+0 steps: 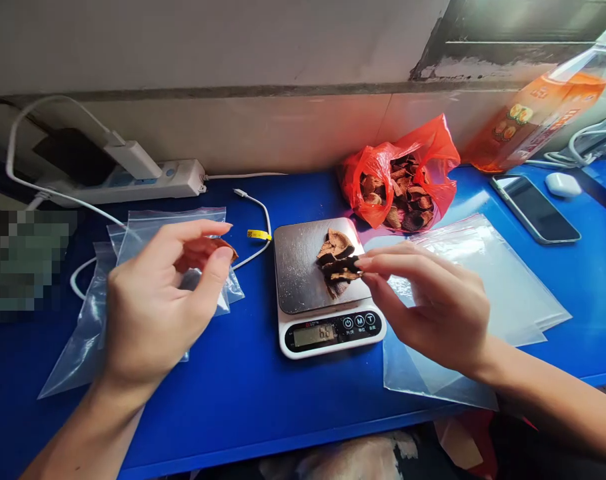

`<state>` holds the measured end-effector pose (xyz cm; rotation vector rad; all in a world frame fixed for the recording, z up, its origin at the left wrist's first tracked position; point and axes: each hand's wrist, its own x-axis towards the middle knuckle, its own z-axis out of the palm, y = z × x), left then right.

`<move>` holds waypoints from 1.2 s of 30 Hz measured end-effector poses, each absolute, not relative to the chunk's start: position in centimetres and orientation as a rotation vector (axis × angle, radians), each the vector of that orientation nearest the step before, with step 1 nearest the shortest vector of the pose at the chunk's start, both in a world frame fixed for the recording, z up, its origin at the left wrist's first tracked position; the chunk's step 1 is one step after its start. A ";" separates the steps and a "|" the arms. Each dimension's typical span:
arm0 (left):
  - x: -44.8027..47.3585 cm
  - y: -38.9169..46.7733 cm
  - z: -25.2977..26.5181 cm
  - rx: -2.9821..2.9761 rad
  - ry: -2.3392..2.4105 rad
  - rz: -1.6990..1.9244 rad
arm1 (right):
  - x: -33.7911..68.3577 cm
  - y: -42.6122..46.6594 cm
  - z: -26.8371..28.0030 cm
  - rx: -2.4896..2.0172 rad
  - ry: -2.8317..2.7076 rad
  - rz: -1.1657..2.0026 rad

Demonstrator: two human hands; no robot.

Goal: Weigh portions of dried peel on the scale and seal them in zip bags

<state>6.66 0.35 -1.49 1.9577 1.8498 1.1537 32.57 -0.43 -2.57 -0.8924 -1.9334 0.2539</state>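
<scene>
In the center of the frame, a kitchen scale [297,283] sits on the blue tabletop [233,407], with a small heap of dried brown pieces [337,243] toward the right side of its metal plate. The right hand [427,300] reaches in from the right, its thumb and fingertips pinching the edge of a dark piece [350,265] at the heap. The left hand [167,293], left of center, has its thumb and curled fingers closed around another brown piece [231,248]; the index finger stands out above it, and the rest of the grip is hidden.

Handling well here means a light pinch, since these curled pieces look brittle and likely to shed crumbs. Any finger resting on the plate would disturb the reading, so it is best taken with the right hand clear. The display [315,335] seems to show 66, though a decimal point cannot be made out. Setting pieces nearer the plate's middle should keep them from slipping toward the clear bags [513,300] at right. More pieces lie in the red bag [365,180], upper right of center.
</scene>
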 end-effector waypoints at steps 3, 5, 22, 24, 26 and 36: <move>6.4 0.4 -1.6 2.067 1.804 1.123 | 32.3 -0.2 -2.6 -0.857 -1.976 0.248; 6.5 0.4 -1.9 2.188 1.732 1.107 | 32.0 0.0 -2.5 -0.821 -2.038 0.212; 5.8 0.1 -1.6 2.453 1.461 1.110 | 30.2 0.1 -3.2 -0.803 -2.235 -0.011; 5.8 -0.1 -1.5 2.461 1.486 1.107 | 30.3 -0.1 -3.3 -0.808 -2.234 -0.045; 5.9 -0.2 -1.6 2.451 1.546 1.109 | 30.4 -0.2 -3.5 -0.798 -2.239 -0.102; 5.8 -0.3 -1.3 2.453 1.527 1.147 | 30.1 -0.3 -4.2 -0.683 -2.353 -0.473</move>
